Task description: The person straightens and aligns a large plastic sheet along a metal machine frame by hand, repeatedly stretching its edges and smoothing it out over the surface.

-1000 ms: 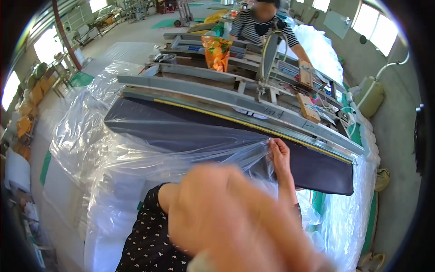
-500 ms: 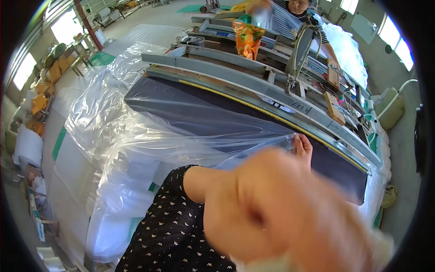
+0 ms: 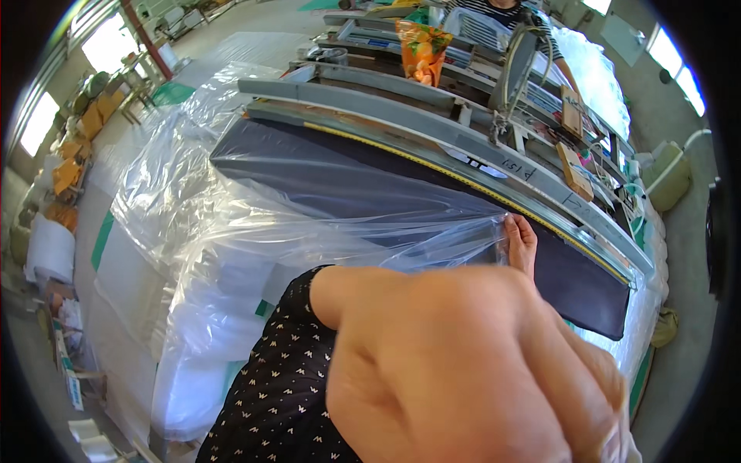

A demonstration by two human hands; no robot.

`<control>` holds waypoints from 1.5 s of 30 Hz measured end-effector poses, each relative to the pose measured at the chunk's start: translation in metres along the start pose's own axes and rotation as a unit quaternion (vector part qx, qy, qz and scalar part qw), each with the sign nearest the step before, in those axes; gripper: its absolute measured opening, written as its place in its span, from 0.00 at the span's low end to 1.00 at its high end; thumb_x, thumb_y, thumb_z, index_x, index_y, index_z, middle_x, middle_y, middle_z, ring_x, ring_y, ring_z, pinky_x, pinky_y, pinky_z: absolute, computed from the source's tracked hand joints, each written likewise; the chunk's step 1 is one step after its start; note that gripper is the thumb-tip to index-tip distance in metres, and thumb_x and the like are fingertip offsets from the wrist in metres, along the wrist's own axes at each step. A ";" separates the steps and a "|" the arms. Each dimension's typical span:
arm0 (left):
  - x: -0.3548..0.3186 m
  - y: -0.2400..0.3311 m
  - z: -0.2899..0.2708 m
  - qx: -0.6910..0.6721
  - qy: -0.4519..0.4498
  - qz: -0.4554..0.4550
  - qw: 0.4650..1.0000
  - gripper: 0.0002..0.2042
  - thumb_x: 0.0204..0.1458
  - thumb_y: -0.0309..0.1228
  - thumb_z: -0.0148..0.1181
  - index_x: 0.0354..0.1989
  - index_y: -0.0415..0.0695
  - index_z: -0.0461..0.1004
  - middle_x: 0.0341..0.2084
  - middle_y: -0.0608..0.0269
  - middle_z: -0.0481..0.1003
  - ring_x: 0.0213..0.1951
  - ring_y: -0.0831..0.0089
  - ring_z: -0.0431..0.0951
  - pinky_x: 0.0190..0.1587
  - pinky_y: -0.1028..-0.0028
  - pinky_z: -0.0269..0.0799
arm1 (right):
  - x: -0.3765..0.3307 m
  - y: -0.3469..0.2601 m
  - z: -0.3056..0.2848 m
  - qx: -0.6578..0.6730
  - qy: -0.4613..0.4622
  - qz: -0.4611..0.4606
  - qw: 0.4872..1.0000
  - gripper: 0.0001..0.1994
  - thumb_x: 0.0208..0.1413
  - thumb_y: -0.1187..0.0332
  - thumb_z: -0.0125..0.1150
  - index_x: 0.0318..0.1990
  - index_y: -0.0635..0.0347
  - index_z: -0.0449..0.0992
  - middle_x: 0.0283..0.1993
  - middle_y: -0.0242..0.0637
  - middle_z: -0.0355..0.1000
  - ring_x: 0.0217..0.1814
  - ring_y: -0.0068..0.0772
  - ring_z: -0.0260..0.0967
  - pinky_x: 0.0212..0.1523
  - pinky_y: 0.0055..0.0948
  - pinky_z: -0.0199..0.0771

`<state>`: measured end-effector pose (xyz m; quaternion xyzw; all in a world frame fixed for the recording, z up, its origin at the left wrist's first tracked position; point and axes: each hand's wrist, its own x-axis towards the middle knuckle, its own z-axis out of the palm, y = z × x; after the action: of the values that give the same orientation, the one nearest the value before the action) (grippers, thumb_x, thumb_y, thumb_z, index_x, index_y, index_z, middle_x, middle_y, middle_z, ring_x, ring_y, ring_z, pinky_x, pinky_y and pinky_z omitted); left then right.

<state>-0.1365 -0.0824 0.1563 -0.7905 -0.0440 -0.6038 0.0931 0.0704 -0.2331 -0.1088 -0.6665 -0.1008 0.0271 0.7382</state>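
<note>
In front of me lies a long dark sheet [image 3: 316,162], partly covered by crumpled clear plastic film [image 3: 201,231]. My left hand [image 3: 522,238] pinches the film's gathered edge between thumb and fingertips, over the sheet near a yellow measuring tape [image 3: 432,170]. The film stretches in taut folds leftward from that pinch. Very close to the camera, my right hand [image 3: 455,370] looms large and blurred, covering the lower middle and most of my left forearm. Its fingers are turned away, so their grip is hidden. Something pale shows beside it at the bottom.
Along the sheet's far side runs a grey metal frame [image 3: 347,108]. An orange printed pouch [image 3: 422,54] stands among the rails, with wooden blocks [image 3: 573,171] at the right. A person in a striped top [image 3: 502,11] is beyond the frame. Boxes [image 3: 94,122] line the left.
My right hand has shifted slightly and fills the lower middle. My left hand still pinches the film. Across the frame, the other person's blurred hand has left its place beside the pouch.
</note>
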 end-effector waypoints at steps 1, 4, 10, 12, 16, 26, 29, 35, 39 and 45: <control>0.002 0.003 0.003 0.023 0.017 0.015 0.999 0.08 0.37 0.32 0.53 0.18 0.39 0.67 0.19 0.56 0.67 0.19 0.65 0.69 0.20 0.69 0.66 | 0.008 0.014 -0.005 0.009 0.003 0.013 1.000 0.08 0.57 0.66 0.51 0.32 0.58 0.73 0.19 0.17 0.58 0.18 0.08 0.49 0.18 0.12 0.47; -0.010 -0.037 0.052 -0.383 -0.066 -0.076 0.918 0.09 0.46 0.28 0.51 0.34 0.37 0.66 0.29 0.59 0.70 0.29 0.70 0.70 0.30 0.74 0.67 | -0.001 -0.011 0.004 -0.017 -0.046 0.025 0.998 0.08 0.57 0.65 0.50 0.30 0.59 0.72 0.17 0.18 0.57 0.17 0.09 0.50 0.17 0.12 0.48; -0.018 -0.079 0.186 -0.521 -0.175 -0.313 0.775 0.15 0.56 0.36 0.46 0.27 0.36 0.71 0.18 0.73 0.68 0.23 0.83 0.63 0.24 0.78 0.58 | -0.006 -0.010 -0.003 0.017 -0.043 0.048 0.998 0.08 0.57 0.67 0.49 0.31 0.60 0.70 0.17 0.21 0.58 0.15 0.11 0.52 0.15 0.15 0.52; 0.001 -0.107 0.219 -0.390 -0.134 -0.139 0.900 0.15 0.54 0.36 0.47 0.28 0.35 0.71 0.20 0.59 0.71 0.26 0.72 0.69 0.31 0.71 0.64 | -0.008 -0.014 0.005 0.011 -0.057 0.043 0.997 0.07 0.58 0.67 0.48 0.32 0.60 0.70 0.17 0.22 0.59 0.14 0.11 0.52 0.15 0.15 0.54; 0.056 -0.122 0.260 -0.486 -0.174 -0.220 0.828 0.15 0.51 0.36 0.48 0.30 0.34 0.72 0.25 0.56 0.73 0.29 0.71 0.71 0.34 0.72 0.64 | -0.012 -0.021 -0.001 0.003 -0.063 0.035 0.997 0.08 0.57 0.67 0.49 0.33 0.62 0.70 0.17 0.23 0.60 0.15 0.12 0.54 0.16 0.16 0.56; 0.201 -0.085 0.349 -0.224 -0.223 -0.031 0.948 0.14 0.47 0.42 0.49 0.31 0.47 0.76 0.26 0.49 0.74 0.30 0.51 0.73 0.32 0.62 0.66 | -0.009 -0.022 -0.002 -0.075 -0.061 -0.018 0.995 0.08 0.57 0.68 0.50 0.34 0.64 0.71 0.18 0.21 0.58 0.20 0.10 0.51 0.19 0.16 0.52; 0.203 -0.048 0.369 -0.153 -0.237 0.015 0.959 0.15 0.45 0.44 0.51 0.28 0.45 0.76 0.25 0.50 0.74 0.31 0.53 0.74 0.32 0.61 0.68 | -0.008 -0.025 -0.002 -0.072 -0.061 -0.010 0.995 0.08 0.56 0.68 0.50 0.34 0.64 0.71 0.18 0.22 0.59 0.19 0.11 0.52 0.19 0.16 0.53; 0.185 0.019 0.391 -0.334 -0.447 -0.017 0.829 0.26 0.43 0.56 0.53 0.24 0.40 0.76 0.17 0.59 0.74 0.21 0.71 0.75 0.24 0.73 0.69 | -0.009 -0.028 -0.004 -0.093 -0.067 -0.011 0.993 0.08 0.56 0.68 0.51 0.35 0.64 0.71 0.18 0.24 0.61 0.20 0.12 0.54 0.20 0.18 0.57; 0.177 0.018 0.378 -0.391 -0.502 -0.008 0.771 0.27 0.45 0.56 0.53 0.27 0.39 0.76 0.18 0.64 0.74 0.23 0.77 0.73 0.27 0.79 0.68 | -0.012 -0.026 -0.006 -0.077 -0.076 -0.009 0.994 0.08 0.56 0.68 0.52 0.35 0.64 0.72 0.20 0.24 0.63 0.20 0.12 0.55 0.20 0.17 0.58; 0.110 -0.009 0.277 -0.485 -0.240 0.088 0.836 0.10 0.51 0.30 0.52 0.37 0.36 0.73 0.25 0.64 0.75 0.27 0.81 0.72 0.30 0.79 0.68 | -0.016 -0.031 -0.002 -0.030 -0.110 0.067 0.991 0.08 0.53 0.69 0.57 0.33 0.65 0.74 0.24 0.22 0.67 0.28 0.11 0.58 0.28 0.15 0.62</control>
<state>0.1531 -0.0231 0.1930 -0.8548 0.3032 -0.3285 -0.2635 0.0517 -0.2414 -0.0800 -0.6869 -0.1372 0.1459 0.6986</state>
